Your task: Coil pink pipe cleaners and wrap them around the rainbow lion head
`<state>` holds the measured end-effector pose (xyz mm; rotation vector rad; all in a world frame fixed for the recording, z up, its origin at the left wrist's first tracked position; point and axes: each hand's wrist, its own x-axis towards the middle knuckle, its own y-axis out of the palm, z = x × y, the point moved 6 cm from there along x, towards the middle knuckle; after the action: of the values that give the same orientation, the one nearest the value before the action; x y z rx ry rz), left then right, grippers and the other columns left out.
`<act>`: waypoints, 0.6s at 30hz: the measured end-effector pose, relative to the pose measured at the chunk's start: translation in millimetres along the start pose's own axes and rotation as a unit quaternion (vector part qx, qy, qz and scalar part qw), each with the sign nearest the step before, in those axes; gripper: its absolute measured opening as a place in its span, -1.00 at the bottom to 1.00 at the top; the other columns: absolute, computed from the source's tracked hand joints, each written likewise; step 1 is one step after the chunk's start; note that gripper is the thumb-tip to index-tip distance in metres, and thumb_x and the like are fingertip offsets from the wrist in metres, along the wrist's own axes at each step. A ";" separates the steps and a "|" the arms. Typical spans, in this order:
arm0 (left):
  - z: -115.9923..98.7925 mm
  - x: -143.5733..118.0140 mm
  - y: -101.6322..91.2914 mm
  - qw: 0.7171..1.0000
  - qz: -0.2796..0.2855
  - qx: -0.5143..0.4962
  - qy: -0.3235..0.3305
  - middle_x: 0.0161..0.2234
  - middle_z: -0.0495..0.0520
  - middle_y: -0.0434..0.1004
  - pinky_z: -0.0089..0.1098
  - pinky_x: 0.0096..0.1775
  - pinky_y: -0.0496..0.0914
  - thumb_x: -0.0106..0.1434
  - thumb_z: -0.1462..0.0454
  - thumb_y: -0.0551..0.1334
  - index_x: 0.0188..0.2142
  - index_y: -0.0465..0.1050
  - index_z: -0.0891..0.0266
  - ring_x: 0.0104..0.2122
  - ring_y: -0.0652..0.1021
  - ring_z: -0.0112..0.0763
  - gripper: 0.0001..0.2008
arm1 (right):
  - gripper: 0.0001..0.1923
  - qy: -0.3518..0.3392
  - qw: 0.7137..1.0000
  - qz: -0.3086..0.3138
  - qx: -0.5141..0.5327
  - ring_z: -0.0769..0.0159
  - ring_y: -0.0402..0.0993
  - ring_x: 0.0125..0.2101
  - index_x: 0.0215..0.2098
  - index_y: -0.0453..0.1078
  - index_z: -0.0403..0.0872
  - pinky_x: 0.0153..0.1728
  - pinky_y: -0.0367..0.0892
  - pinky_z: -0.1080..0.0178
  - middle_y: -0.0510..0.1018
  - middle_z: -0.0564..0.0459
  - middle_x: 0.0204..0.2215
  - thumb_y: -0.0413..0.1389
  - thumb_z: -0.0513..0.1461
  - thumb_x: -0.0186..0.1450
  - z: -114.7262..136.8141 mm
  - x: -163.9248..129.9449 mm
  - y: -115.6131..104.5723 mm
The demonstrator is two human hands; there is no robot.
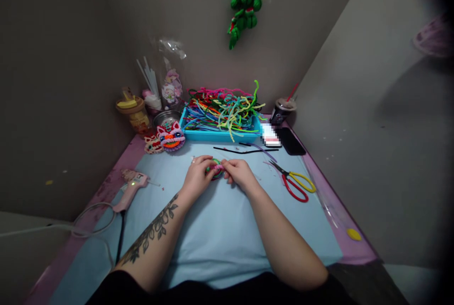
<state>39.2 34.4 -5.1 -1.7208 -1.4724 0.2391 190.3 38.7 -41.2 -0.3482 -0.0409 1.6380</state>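
Note:
My left hand [197, 175] and my right hand [239, 173] meet at the middle of the light blue table cover [220, 229]. Together they pinch a small green and pink pipe-cleaner piece [216, 169] held just above the cover. Most of the piece is hidden by my fingers. A blue tray [198, 134] heaped with many-coloured pipe cleaners [223, 106] stands behind my hands.
Red and yellow scissors [297, 184] lie to the right. A pink glue gun [130, 187] with its cord lies at the left. Loose black and purple pipe cleaners [244, 150], a phone [291, 142], a cup [281, 111], jars [135, 113] and fuzzy lion heads [166, 138] line the back.

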 end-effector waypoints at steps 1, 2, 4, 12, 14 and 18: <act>0.2 -0.2 0.0 1.000 0.002 0.001 0.000 -0.08 0.16 0.49 -0.10 0.05 0.24 0.20 0.24 0.22 -0.27 0.53 0.17 -0.06 0.45 -0.15 -0.86 | -0.55 0.009 0.999 0.015 0.034 0.49 0.17 -0.82 -0.62 0.37 -0.11 -0.80 0.00 0.41 0.37 0.13 -0.80 0.10 0.09 0.15 -0.6 0.2 4.1; 0.6 -0.3 0.1 1.000 0.003 0.003 -0.001 -0.08 0.16 0.49 -0.08 0.06 0.23 0.20 0.24 0.22 -0.27 0.53 0.16 -0.06 0.46 -0.15 -0.86 | -0.59 0.014 0.997 0.024 0.066 0.49 0.21 -0.80 -0.59 0.39 -0.11 -0.79 0.00 0.42 0.41 0.11 -0.75 0.15 0.07 0.10 -0.7 0.4 7.4; 1.1 -0.4 0.4 1.000 0.006 0.006 -0.002 -0.08 0.16 0.49 -0.07 0.07 0.22 0.20 0.25 0.22 -0.28 0.54 0.16 -0.06 0.46 -0.15 -0.87 | -0.66 0.015 0.992 0.029 0.120 0.47 0.29 -0.75 -0.53 0.42 -0.12 -0.76 0.05 0.43 0.47 0.09 -0.68 0.23 0.01 0.02 -0.3 0.9 11.2; 2.7 0.2 1.1 1.000 0.006 0.010 0.004 -0.09 0.17 0.49 -0.12 0.01 0.28 0.20 0.20 0.23 -0.27 0.56 0.15 -0.08 0.47 -0.14 -0.84 | -0.82 -0.086 0.988 -0.004 0.125 0.44 0.33 -0.62 -0.48 0.44 -0.13 -0.55 0.23 0.37 0.45 0.16 -0.66 0.24 -0.17 0.00 13.5 -0.8 7.2; 3.7 0.4 1.2 1.000 0.003 0.008 0.002 -0.10 0.17 0.49 -0.12 0.01 0.28 0.21 0.19 0.22 -0.29 0.56 0.15 -0.08 0.47 -0.14 -0.84 | -0.84 -0.106 0.989 -0.015 0.101 0.41 0.36 -0.58 -0.48 0.45 -0.13 -0.50 0.27 0.34 0.47 0.14 -0.62 0.24 -0.20 0.00 17.4 -2.3 6.1; 5.1 0.5 2.9 1.000 0.006 0.009 0.002 -0.09 0.16 0.50 -0.12 0.02 0.27 0.23 0.21 0.19 -0.31 0.56 0.16 -0.07 0.46 -0.15 -0.84 | -0.87 -0.134 0.988 -0.023 0.078 0.36 0.41 -0.50 -0.47 0.46 -0.12 -0.40 0.32 0.30 0.52 0.09 -0.54 0.22 -0.21 0.03 23.3 -4.4 5.4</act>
<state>38.3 37.4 -10.1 -1.7150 -1.4542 0.2536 179.5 38.0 -19.4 -0.0050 -0.1222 1.6210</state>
